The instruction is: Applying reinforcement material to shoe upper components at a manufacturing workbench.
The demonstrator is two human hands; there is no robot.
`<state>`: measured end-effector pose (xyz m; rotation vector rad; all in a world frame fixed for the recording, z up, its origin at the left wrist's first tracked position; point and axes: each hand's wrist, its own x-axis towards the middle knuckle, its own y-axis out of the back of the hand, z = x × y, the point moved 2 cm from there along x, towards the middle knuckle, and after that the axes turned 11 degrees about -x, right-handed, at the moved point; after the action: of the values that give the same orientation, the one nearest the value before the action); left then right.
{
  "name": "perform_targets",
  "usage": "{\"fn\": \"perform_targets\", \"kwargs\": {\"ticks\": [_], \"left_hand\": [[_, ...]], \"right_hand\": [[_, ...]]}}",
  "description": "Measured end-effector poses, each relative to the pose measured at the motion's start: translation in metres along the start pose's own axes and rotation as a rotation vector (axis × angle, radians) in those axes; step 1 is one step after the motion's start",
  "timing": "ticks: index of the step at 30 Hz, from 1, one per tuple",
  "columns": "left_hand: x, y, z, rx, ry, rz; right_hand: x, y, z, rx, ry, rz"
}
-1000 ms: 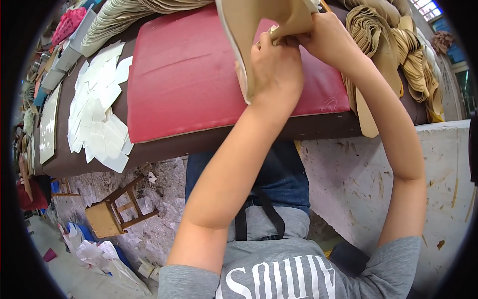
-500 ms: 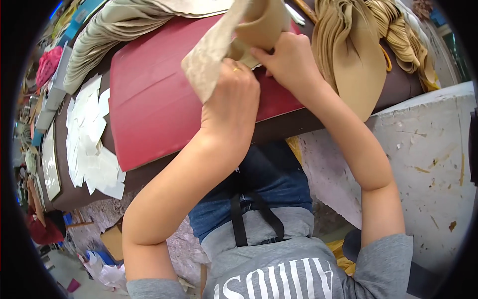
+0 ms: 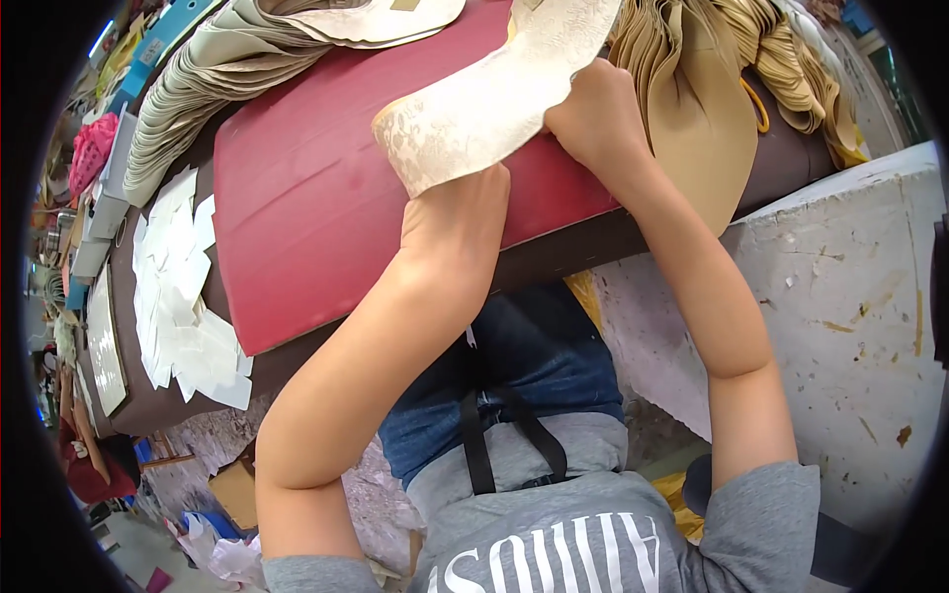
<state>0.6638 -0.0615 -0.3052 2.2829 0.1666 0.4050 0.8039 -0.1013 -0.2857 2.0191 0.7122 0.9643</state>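
A cream piece of sheet material (image 3: 474, 119) with a raised floral pattern curves over the red board (image 3: 306, 188). Its wide end hangs over my left hand (image 3: 463, 203), covering the fingers, so their grip cannot be seen. My right hand (image 3: 598, 109) is closed at the piece's right edge, with the fingertips hidden. The piece's far end runs out at the top of the view. Just right of my right hand, a fanned bundle of tan sheet pieces (image 3: 702, 148) hangs down.
White cut sheets (image 3: 178, 296) lie heaped left of the board. Stacked pale pieces (image 3: 203, 84) arch across the back left. The board lies on a dark brown padded surface (image 3: 563, 252). A paint-spotted white block (image 3: 850, 267) stands at the right.
The piece has been turned over and spread, from its tan inner side to its patterned side. It now covers my left fingers. My right hand has shifted slightly right, its thumb now out of sight.
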Motion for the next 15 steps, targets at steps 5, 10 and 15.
{"fn": "perform_targets", "kwargs": {"ticks": [5, 10, 15], "left_hand": [[0.001, 0.009, -0.006, 0.152, -0.012, 0.135], [0.001, 0.005, -0.009, 0.174, -0.032, 0.141], [0.013, -0.004, -0.01, -0.251, 0.164, -0.033]], "right_hand": [[0.0, -0.009, 0.009, 0.175, 0.012, 0.075], [0.004, -0.016, 0.017, 0.295, 0.032, 0.094], [0.005, -0.021, 0.015, 0.068, 0.064, 0.064]]}}
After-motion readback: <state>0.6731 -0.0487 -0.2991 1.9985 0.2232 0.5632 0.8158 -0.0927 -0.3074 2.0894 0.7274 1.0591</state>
